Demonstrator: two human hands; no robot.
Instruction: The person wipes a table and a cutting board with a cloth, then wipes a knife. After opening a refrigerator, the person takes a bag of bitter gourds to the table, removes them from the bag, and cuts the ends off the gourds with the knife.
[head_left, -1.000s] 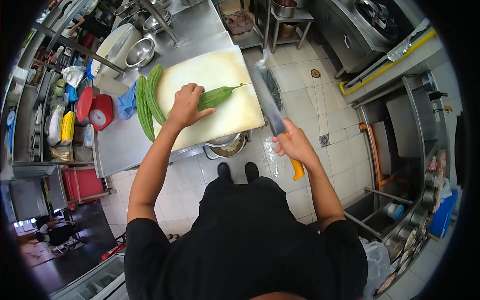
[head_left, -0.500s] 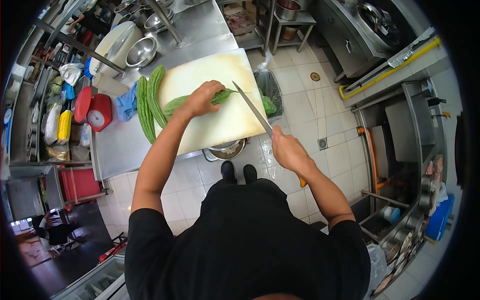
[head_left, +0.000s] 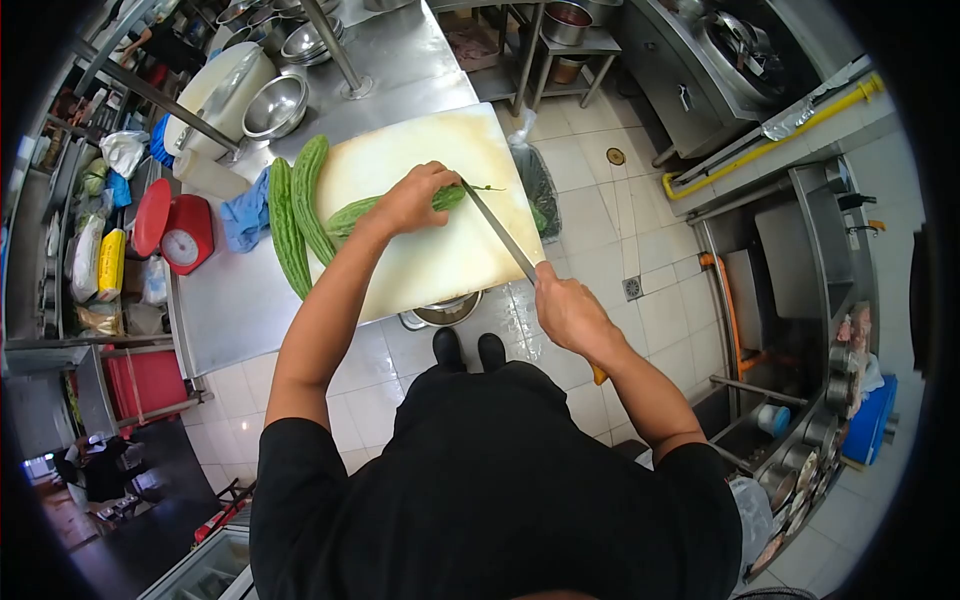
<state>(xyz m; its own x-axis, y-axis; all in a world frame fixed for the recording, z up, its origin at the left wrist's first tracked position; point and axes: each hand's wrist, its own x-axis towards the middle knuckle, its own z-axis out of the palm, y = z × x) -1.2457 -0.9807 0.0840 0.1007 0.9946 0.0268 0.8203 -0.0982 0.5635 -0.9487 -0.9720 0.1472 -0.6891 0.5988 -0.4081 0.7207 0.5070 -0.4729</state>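
My left hand [head_left: 412, 200] is closed over a green bitter gourd [head_left: 350, 216], pressing it down on the white cutting board [head_left: 440, 262]. In my right hand [head_left: 574, 314] is a long knife [head_left: 502, 228] with an orange-yellow handle end showing below the fist. The blade slants up and left, its tip right at the gourd's stem end, close to my left fingertips. A thin stem piece [head_left: 488, 188] lies just right of the blade. Two whole bitter gourds, an outer one [head_left: 287, 228] and an inner one [head_left: 312, 190], lie along the board's left edge.
On the steel counter [head_left: 225, 310] stand a red scale [head_left: 187, 236], a blue cloth [head_left: 246, 214] and a metal bowl [head_left: 276, 108]. A clear plastic bag [head_left: 540, 190] hangs past the board's right edge. Beneath the board's front edge is a metal pot [head_left: 446, 313].
The knife has moved left, bringing its blade tip onto the gourd's stem end. My left hand still holds the gourd. The whole view has shifted slightly.
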